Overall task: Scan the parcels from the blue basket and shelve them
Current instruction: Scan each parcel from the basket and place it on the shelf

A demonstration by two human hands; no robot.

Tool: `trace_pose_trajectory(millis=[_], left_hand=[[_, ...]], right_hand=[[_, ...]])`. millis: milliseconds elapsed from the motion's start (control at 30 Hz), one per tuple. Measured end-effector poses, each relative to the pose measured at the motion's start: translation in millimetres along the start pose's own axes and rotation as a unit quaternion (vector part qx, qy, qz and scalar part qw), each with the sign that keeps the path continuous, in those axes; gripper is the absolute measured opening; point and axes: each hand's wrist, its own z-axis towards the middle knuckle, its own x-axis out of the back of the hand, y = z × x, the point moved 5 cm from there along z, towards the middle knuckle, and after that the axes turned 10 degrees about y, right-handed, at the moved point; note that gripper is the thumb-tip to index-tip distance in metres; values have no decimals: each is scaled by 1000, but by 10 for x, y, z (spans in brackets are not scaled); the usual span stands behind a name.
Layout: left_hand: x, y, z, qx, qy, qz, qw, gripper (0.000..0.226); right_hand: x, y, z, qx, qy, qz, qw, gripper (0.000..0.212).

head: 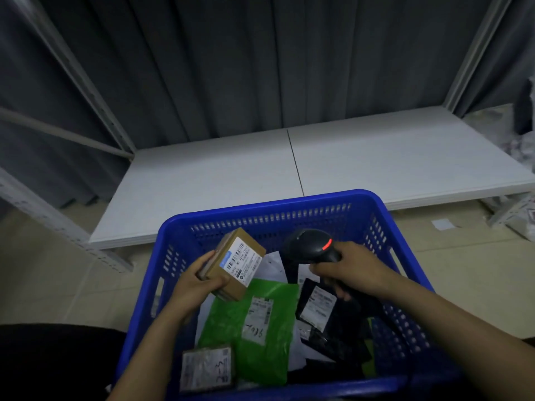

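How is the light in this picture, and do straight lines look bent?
Head view: dim light; the shelf posts lean outward from the wide lens; the label on the cardboard box is soft, small text unreadable; the scanner shows a red glow.

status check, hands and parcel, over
Left hand grips cardboard parcel over blue basket. Right hand holds scanner, red light on. Nothing seen blocking shelf.

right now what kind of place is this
Probably a parcel sorting or storage room: a blue basket of labelled parcels, a barcode scanner in the right hand, and a white shelf ahead.
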Motion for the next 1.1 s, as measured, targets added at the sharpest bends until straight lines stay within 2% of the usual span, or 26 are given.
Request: trace_pose_trajectory(millis=[267, 467, 767, 933, 1000, 1100], left_hand=[[15, 19, 15, -2, -7, 6, 1000, 66], [-50, 58, -16, -13, -23, 5, 1000, 69], [-15, 225, -90, -31, -10, -1, 999, 61], [28, 402, -175, -44, 9, -54, 998, 46], [15, 524, -219, -50, -4, -69, 996, 41], [-14, 763, -310, -52, -27, -97, 994, 33]], right_hand=[[-66, -99, -31, 22, -47, -35, 998, 22], [-71, -102, 8, 28, -46, -37, 998, 22], [-43, -186, -15, 48, -35, -35, 998, 17], [-2, -307, 16, 52, 35, 12, 998, 15], [36, -343, 38, 51, 89, 44, 994, 11], [72, -373, 34, 43, 127, 117, 984, 16]])
